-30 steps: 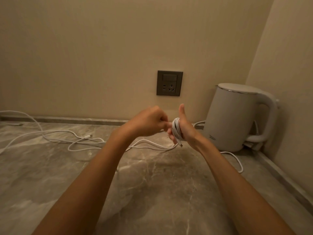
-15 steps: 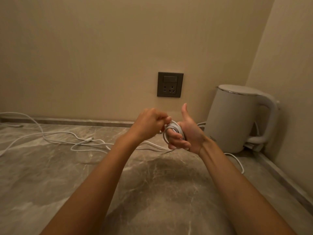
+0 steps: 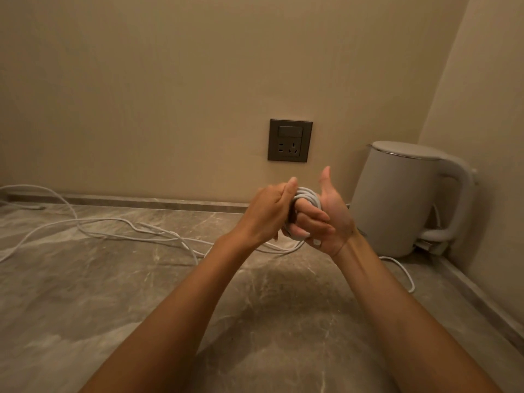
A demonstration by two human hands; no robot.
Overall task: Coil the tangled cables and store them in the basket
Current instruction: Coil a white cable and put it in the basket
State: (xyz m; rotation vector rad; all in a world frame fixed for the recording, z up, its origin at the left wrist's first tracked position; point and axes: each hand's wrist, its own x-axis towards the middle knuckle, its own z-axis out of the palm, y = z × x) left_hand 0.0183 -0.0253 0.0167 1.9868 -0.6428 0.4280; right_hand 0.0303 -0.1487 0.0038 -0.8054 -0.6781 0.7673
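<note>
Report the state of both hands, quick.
Left hand: closed, pinching the thin white cable at its coil.
Right hand: closed on that cable's coil, thumb raised.

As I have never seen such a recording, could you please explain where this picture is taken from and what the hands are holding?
There is no machine here: a person wears one camera on the head, looking forward and down, so both forearms reach into the picture. The right hand has a coil of white cable wound round its fingers, thumb up; the left hand grips that cable beside it. Loose cable trails left across the marble countertop. A white kettle stands in the corner, right of a wall socket. No basket is in view.
</note>
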